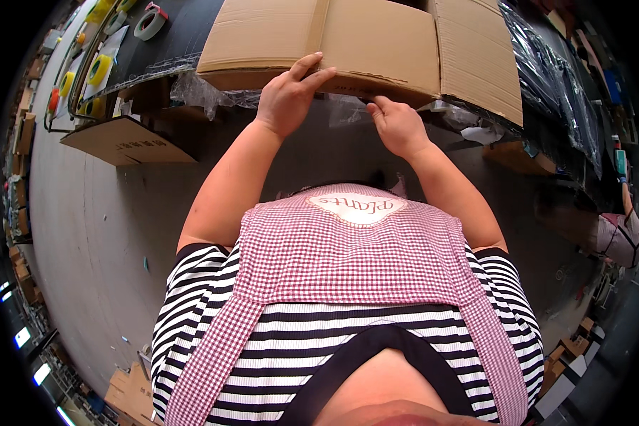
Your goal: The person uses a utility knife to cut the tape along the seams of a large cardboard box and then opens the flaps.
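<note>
Checked apron point(348, 270) bib at center: cursive lettering on its pale patch point(357, 209), upside down. Right hand point(400, 128), between 1 and 2 o'clock: half-curled, fingertips at the carton's near lower edge; can't tell if pinching. Left hand point(289, 97), 12: partly open, two fingers spread on the near top edge. Carton point(380, 42) sits at 12, dark print on near side, partly legible. Cardboard piece point(113, 140), 10: dark printed characters.

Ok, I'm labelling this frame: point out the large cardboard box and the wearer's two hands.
Cardboard box point(358, 44), head view: on its upper face.
Left hand point(285, 101), head view: on its back.
Right hand point(400, 129), head view: on its back.
</note>
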{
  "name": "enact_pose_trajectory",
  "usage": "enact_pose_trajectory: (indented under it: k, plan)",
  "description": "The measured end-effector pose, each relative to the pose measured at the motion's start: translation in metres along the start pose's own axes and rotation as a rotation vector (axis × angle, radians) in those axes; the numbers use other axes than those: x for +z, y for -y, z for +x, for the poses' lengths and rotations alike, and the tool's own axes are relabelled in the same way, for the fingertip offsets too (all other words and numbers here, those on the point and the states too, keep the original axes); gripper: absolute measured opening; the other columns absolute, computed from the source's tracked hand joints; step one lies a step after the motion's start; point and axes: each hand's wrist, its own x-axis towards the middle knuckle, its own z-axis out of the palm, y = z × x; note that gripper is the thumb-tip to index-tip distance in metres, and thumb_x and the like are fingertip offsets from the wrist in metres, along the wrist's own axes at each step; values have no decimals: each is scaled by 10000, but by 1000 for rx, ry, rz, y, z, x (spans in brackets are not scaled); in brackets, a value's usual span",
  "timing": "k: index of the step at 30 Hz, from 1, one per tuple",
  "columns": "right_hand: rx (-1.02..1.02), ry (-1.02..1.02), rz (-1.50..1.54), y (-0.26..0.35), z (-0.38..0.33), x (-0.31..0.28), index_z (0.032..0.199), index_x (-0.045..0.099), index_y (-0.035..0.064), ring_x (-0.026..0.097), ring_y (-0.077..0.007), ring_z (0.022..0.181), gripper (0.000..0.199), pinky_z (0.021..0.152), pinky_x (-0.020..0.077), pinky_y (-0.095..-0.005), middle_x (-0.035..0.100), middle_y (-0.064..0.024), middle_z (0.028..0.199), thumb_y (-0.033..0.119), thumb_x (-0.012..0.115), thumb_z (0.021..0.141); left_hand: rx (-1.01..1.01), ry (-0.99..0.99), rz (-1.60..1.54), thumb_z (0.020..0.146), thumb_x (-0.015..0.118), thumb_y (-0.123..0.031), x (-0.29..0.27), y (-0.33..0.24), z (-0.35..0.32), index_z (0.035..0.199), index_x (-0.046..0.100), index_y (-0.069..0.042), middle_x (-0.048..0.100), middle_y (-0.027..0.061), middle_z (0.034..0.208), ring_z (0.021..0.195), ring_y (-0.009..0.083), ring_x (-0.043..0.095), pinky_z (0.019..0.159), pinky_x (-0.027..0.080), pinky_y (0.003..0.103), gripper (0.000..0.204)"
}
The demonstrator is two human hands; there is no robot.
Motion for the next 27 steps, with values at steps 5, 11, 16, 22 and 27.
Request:
enact_pose_trajectory:
  k: [5,11,16,22,27]
  plan:
    - [76,19,0,2,11,-1,1079,679,80,655,-436,971,346,851,519,-524,708,-220,991,350,471,1019,-24,-25,-60,852,673,-24,5,1,-2,1216,705,-272,608,15,1355,1036,248,699,801,593,372,442]
    - [33,-47,259,-17,21,19,1099,669,39,668,-361,796,324,762,533,-437,695,-187,874,311,508,1028,-24,-45,-98,817,659,12,5,1,-3,1223,700,-277,597,12,1371,1026,249,700,806,591,371,500]
    - [57,35,333,-10,23,13,1162,680,49,647,-264,768,300,771,528,-360,678,-134,810,274,539,1021,-41,-30,-105,818,663,8,7,1,-5,1222,698,-278,592,17,1374,1019,260,699,814,590,375,497]
    - [-232,157,101,-18,22,0,1235,684,94,678,-336,959,315,856,524,-407,723,-161,1006,258,576,988,2,-45,-76,810,669,-19,7,2,-2,1221,695,-273,581,10,1379,980,258,705,795,591,382,483]
    - [-202,348,123,-3,4,-23,1202,697,88,685,-327,946,319,832,534,-403,732,-150,1034,294,572,992,200,-155,-16,790,652,-65,8,-3,-8,1154,703,-218,629,22,1184,846,233,686,727,567,371,398]
